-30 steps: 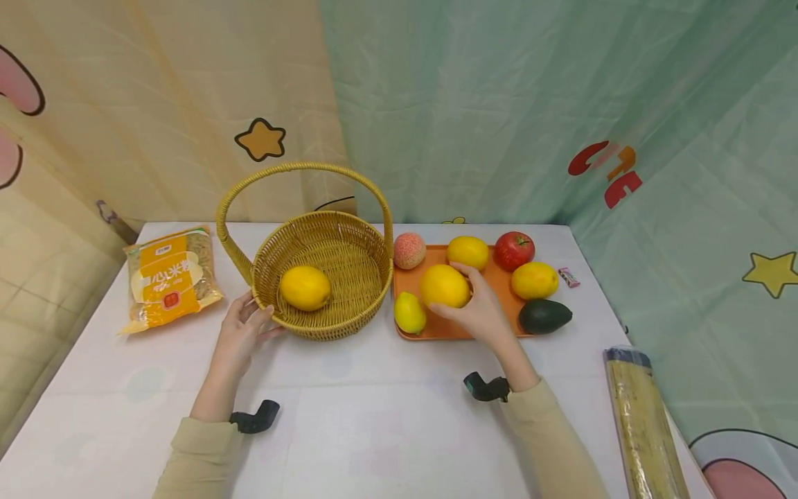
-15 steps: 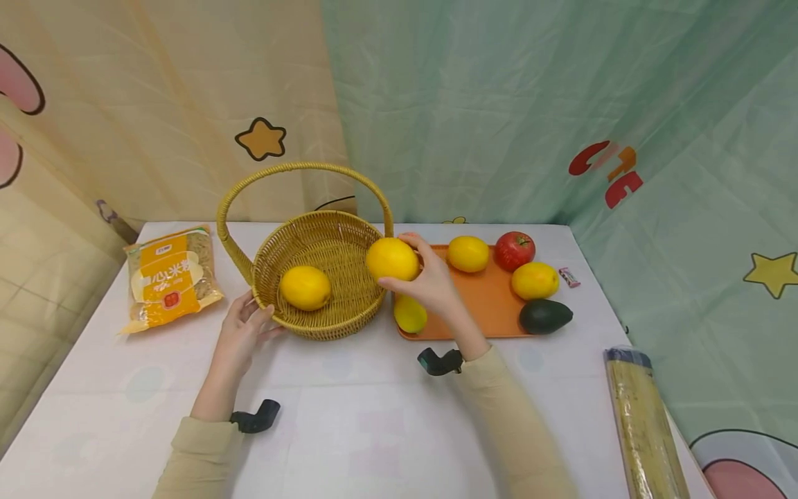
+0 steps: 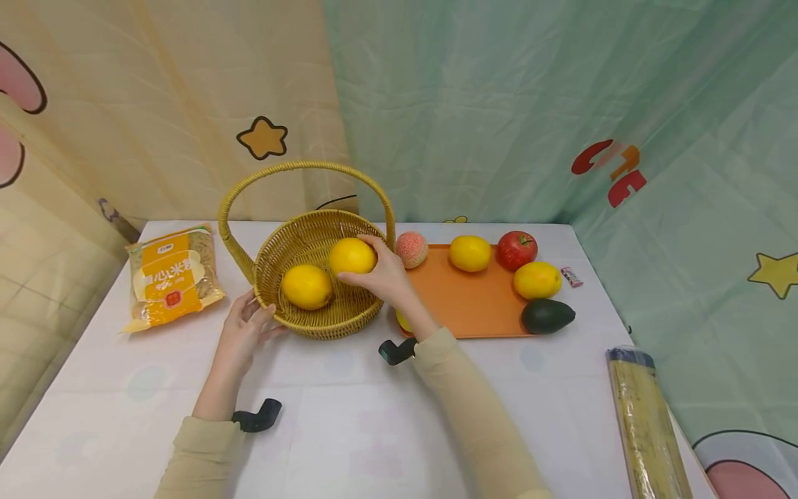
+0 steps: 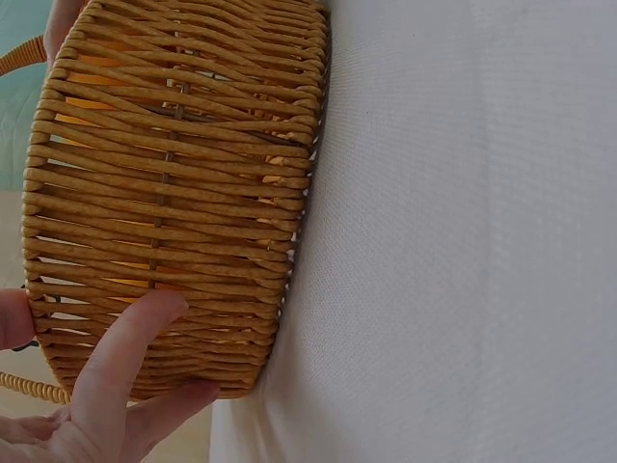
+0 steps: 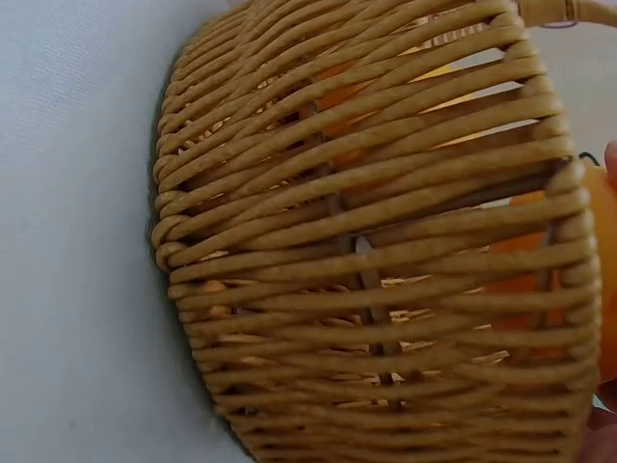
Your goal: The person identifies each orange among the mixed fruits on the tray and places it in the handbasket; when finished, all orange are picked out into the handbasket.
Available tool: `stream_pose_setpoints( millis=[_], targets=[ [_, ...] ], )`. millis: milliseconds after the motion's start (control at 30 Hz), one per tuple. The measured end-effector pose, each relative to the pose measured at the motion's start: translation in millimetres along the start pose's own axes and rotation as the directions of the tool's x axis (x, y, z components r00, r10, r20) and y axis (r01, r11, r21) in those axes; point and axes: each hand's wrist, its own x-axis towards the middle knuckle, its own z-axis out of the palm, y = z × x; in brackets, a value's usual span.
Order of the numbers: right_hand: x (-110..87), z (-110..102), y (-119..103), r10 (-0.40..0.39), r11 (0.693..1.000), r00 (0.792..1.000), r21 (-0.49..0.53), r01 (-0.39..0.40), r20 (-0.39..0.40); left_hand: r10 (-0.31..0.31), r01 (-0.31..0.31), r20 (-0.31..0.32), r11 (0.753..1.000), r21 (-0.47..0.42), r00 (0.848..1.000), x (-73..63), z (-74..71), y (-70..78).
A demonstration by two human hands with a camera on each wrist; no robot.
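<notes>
In the head view my right hand [image 3: 388,275] holds a rounded yellow fruit [image 3: 351,256] between thumb and fingers, over the right part of the wicker basket [image 3: 324,331]. Another yellow fruit [image 3: 307,287] lies in the basket, left of the held one. My left hand [image 3: 244,324] grips the basket's front left rim. Its thumb is at the rim and its fingers [image 4: 116,362] lie against the woven outer wall in the left wrist view. Basket wall [image 5: 386,251] fills most of the right wrist view, largely hiding the held fruit.
Right of the basket is an orange tray [image 3: 464,305] with a yellow fruit [image 3: 470,253], a tomato [image 3: 517,250], another yellow fruit and an avocado [image 3: 547,316]. A peach [image 3: 411,249] sits at its corner. A food bag [image 3: 174,277] lies left; a wrapped yellowish bundle [image 3: 648,423] right.
My right hand has carried the yellow fruit left from above the tray to over the basket. The left hand has stayed at the rim.
</notes>
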Motion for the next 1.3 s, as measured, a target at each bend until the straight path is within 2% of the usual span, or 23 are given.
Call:
stream_pose_setpoints(
  millis=[433,800,1067,1300],
  targets=[
    [27.0,28,-3,0.057,0.997,0.998,-0.056,-0.059,-0.036,-0.01,0.01,-0.006,1.0,0.001,1.0,0.7,0.7,0.4],
    [35.5,34,-3,0.153,0.982,0.986,-0.1,-0.159,-0.059,-0.011,0.011,-0.01,1.0,0.0,1.0,0.2,4.2,0.5],
    [38.5,39,0,0.141,0.983,0.99,-0.115,-0.142,-0.023,0.008,-0.007,-0.013,1.0,0.008,1.0,-1.4,4.6,2.6],
    [40.2,42,2,0.159,0.979,0.987,-0.133,-0.156,0.012,-0.01,0.01,-0.029,1.0,0.014,1.0,-1.2,2.3,1.7]
  ],
)
